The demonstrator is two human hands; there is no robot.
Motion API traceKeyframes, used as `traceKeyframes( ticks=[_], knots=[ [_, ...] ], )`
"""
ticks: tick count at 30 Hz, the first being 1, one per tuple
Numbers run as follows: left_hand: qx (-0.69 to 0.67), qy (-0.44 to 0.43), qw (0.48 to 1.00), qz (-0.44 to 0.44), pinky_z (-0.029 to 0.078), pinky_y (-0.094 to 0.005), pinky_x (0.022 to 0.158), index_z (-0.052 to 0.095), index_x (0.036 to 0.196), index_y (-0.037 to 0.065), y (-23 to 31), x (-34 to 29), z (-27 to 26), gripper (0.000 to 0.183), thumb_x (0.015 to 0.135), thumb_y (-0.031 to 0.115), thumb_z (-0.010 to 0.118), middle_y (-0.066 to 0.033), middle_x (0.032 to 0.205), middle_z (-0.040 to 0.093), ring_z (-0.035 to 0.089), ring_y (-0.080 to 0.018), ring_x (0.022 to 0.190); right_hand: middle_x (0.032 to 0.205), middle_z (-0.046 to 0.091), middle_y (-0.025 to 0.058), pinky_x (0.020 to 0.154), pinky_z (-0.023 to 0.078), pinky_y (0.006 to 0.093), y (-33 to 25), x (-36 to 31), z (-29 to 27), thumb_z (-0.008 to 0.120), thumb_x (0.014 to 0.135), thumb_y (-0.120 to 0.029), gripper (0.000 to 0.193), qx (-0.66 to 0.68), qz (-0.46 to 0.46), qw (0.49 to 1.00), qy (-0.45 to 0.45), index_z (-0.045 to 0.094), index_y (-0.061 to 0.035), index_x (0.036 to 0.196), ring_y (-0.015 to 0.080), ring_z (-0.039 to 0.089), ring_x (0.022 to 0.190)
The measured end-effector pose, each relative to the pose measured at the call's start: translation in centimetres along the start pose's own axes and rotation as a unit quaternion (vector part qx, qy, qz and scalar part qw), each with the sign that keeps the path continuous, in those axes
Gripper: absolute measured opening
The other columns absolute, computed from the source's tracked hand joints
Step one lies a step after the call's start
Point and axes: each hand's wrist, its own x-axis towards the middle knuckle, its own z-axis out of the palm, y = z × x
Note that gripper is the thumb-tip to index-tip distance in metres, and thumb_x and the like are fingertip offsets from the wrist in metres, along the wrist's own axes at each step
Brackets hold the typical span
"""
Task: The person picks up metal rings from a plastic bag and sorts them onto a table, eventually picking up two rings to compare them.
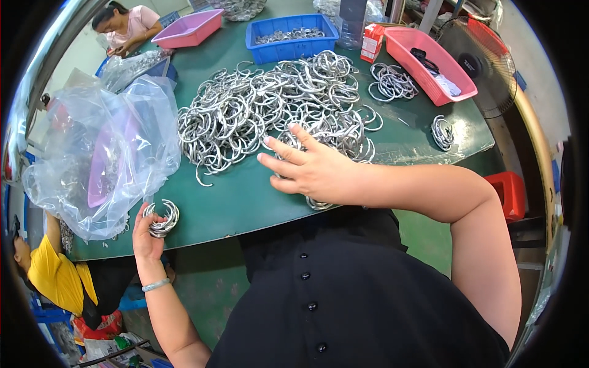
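A big heap of silver metal rings, each with a gap like an open bangle, covers the middle of the green table. My left hand holds a small stack of these open rings at the table's near left edge, its fingers closed round one side. Over the heap's near right part reaches my right hand, fingers spread and palm down. Its fingertips are at the rings; the palm hides what lies below, and a few rings show under the wrist.
Left stands a clear plastic bag around a purple tray. Behind the heap are a blue bin of small metal parts and a pink tray. A pink basket, fan and loose rings are right. Two other people sit nearby.
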Motion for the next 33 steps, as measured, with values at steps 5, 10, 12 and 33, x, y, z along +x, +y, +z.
traceKeyframes(
  ticks=[5,10,12,33],
  knots=[
    [-0.004,-0.004,1.0,0.0,0.049,-0.0341,0.071,0.032,0.125,-0.002,0.0,-0.1,0.0,0.051,0.077,-0.001,0.048,-0.0083,0.077,0.055,0.057,-0.0198,0.067,0.134,0.034,0.0088,0.097,0.023,0.0598,-0.9,0.5,0.5,0.051,0.076,-0.021,0.034,-0.08,-0.001,0.995,-0.054,0.051,-0.0165,0.11,0.0303,0.026,0.127],
    [0.001,-0.014,1.0,0.004,0.049,-0.034,0.071,0.031,0.126,-0.003,0.0,-0.1,0.1,0.051,0.078,-0.002,0.048,-0.0085,0.077,0.054,0.056,-0.0203,0.068,0.136,0.03,0.0118,0.098,0.02,0.0601,0.6,0.2,-1.0,0.053,0.078,-0.021,0.042,0.072,0.016,0.993,-0.087,0.047,-0.0173,0.119,0.0334,0.019,0.13],
    [0.001,-0.012,1.0,0.003,0.049,-0.0339,0.071,0.031,0.125,-0.003,0.0,-0.1,0.0,0.051,0.078,-0.002,0.048,-0.0086,0.077,0.054,0.056,-0.0203,0.068,0.137,0.028,0.0135,0.098,0.021,0.0601,1.2,0.3,-2.0,0.054,0.077,-0.016,0.046,0.114,0.016,0.987,-0.115,0.045,-0.0159,0.122,0.0351,0.018,0.13],
    [0.003,0.003,1.0,0.008,0.049,-0.0328,0.071,0.034,0.123,-0.002,-0.1,-0.3,0.2,0.048,0.078,-0.002,0.049,-0.0073,0.075,0.052,0.054,-0.0164,0.066,0.118,0.049,0.0136,0.102,0.018,0.0561,0.8,0.2,-1.0,0.054,0.069,-0.014,0.017,0.172,-0.083,0.981,-0.036,0.06,-0.0057,0.083,0.0307,0.034,0.123]
  ],
)
